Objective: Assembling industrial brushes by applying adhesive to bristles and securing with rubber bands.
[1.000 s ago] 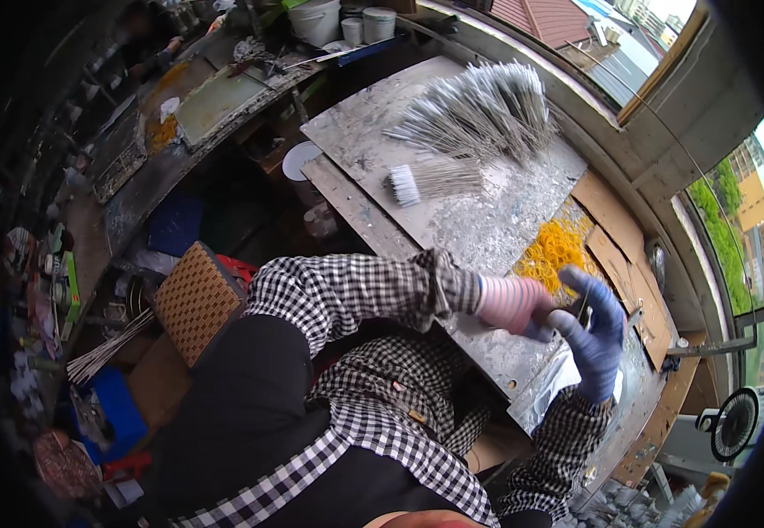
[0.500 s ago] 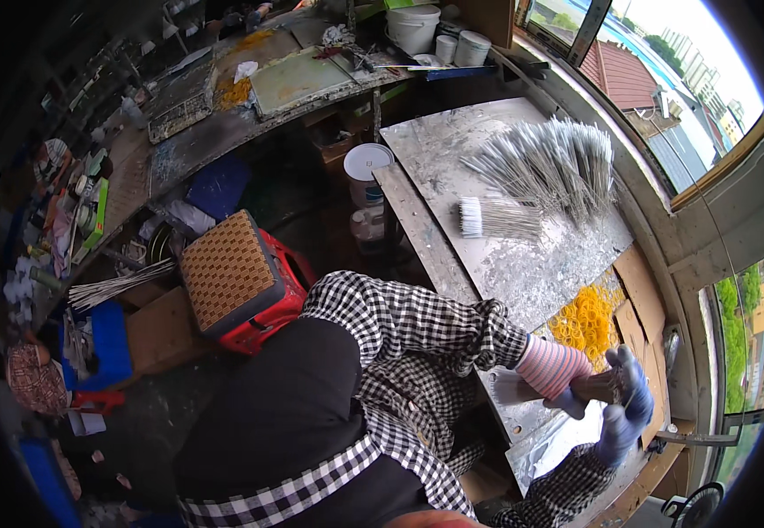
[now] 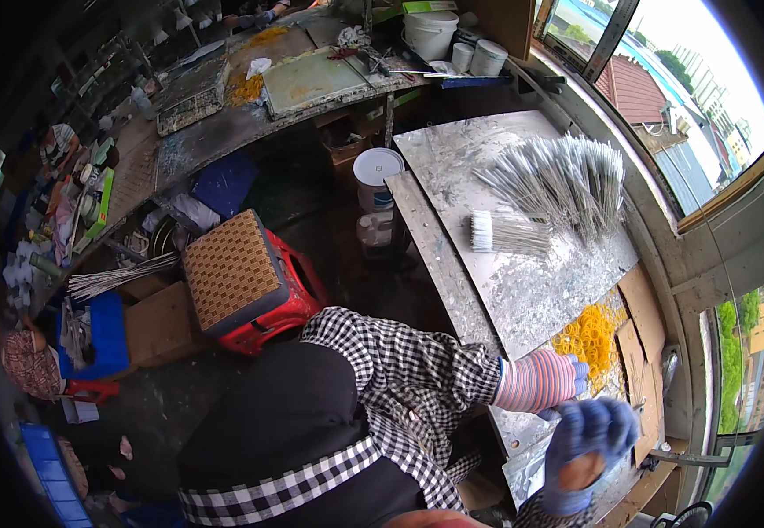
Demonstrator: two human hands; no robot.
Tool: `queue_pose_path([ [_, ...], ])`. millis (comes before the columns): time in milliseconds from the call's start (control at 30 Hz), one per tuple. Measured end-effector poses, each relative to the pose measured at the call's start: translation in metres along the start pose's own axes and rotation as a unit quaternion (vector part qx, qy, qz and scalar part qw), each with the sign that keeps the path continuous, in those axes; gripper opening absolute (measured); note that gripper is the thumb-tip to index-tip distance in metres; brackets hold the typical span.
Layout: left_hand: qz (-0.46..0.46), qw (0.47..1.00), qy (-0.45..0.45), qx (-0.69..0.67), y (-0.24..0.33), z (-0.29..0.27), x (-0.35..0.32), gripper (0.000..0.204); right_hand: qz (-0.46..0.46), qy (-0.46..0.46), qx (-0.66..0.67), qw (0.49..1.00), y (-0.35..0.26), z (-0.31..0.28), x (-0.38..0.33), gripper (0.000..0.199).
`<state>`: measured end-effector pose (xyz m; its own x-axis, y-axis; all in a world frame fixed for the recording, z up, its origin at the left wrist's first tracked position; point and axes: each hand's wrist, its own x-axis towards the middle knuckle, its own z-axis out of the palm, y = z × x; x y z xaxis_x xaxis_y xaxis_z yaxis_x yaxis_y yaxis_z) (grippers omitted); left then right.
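My left hand [image 3: 540, 382], in a pink-and-grey striped glove with blue fingertips, is curled at the bench edge beside a pile of yellow rubber bands [image 3: 591, 339]. What lies inside its fingers is hidden. Just below and nearer me, my right hand [image 3: 589, 440] in a blue glove is raised with bent fingers; bare skin shows at its wrist. Its fingers hide whatever they hold. Farther along the bench lie a small bundle of thin wire brushes [image 3: 510, 232] with white tips and a large fanned heap of the same brushes [image 3: 567, 180].
The metal-topped bench [image 3: 532, 304] runs along the window, with cardboard [image 3: 642, 343] at its right edge. A red stool [image 3: 237, 273] with a patterned seat stands left. White buckets [image 3: 429, 33] sit on the far table, and a lidded bucket [image 3: 378, 176] stands between the tables.
The brush bundle between my hands has gone from sight. My right hand has come up and nearer, turning its fingers upward; my left hand has shifted slightly left. The whole view has moved a little.
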<state>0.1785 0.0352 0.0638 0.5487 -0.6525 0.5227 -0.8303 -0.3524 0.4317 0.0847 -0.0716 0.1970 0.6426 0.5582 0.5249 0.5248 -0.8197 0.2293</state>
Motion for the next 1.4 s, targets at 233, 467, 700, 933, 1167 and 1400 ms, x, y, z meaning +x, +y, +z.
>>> queue_pose_path([
  [233,-0.207,0.814,0.098,-0.534,0.003,0.027,0.027,0.058,-0.108,0.025,0.097,0.989,-0.010,-0.066,-0.035,0.030],
  [467,-0.406,0.157,0.014,-0.900,0.045,0.102,0.004,0.066,0.125,0.414,0.148,0.889,0.007,0.012,-0.108,0.018],
  [700,-0.456,0.102,-0.008,-0.884,0.054,0.120,-0.026,0.064,0.151,0.379,0.206,0.889,-0.008,0.016,-0.121,0.020],
  [933,-0.442,0.094,0.022,-0.892,0.045,0.122,-0.034,0.056,0.188,0.370,0.222,0.882,-0.012,0.028,-0.145,0.034],
  [1167,-0.477,0.124,0.055,-0.868,0.031,0.126,-0.038,0.055,0.313,0.319,0.305,0.841,-0.011,0.038,-0.164,0.016],
  [1400,-0.253,0.166,0.167,-0.938,-0.015,0.059,-0.032,0.061,0.281,0.319,0.366,0.828,-0.025,0.053,-0.153,0.013],
])
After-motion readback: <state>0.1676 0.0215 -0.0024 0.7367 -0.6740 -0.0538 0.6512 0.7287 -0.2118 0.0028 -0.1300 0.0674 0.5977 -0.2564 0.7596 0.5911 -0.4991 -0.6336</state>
